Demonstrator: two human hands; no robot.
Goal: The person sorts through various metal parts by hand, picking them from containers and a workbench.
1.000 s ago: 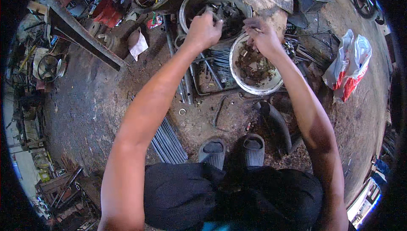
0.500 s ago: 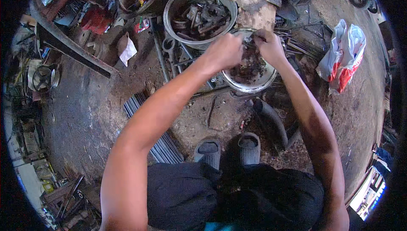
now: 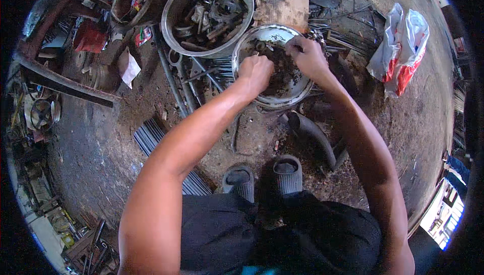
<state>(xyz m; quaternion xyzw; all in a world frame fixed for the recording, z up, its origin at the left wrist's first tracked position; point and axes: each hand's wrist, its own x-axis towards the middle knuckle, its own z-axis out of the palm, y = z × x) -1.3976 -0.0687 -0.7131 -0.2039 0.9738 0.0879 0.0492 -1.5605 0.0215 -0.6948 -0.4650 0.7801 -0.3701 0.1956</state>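
Note:
Both hands are over a round white basin (image 3: 285, 104), its inside coated with dark, greasy grime. My left hand (image 3: 256, 76) is closed in a loose fist above the left part of the basin; whatever its fingers hold is hidden beneath it. Over the far right rim, my right hand (image 3: 306, 55) has thumb and fingers curled together, and I cannot make out anything between them. A small ring-like metal part (image 3: 261, 46) lies in the grime just beyond my left hand.
A large metal pot (image 3: 207, 53) full of dirty machine parts stands left of the basin, near flattened cardboard (image 3: 282, 10). Metal rods (image 3: 146, 136) lie on the floor, as does a curved pipe (image 3: 315, 134). A white-and-red plastic bag (image 3: 401, 55) sits at the right.
The hands have drawn apart over the basin, the left coming nearer to me and the right shifting toward the right rim. The whole view has also shifted, moving the scene leftward.

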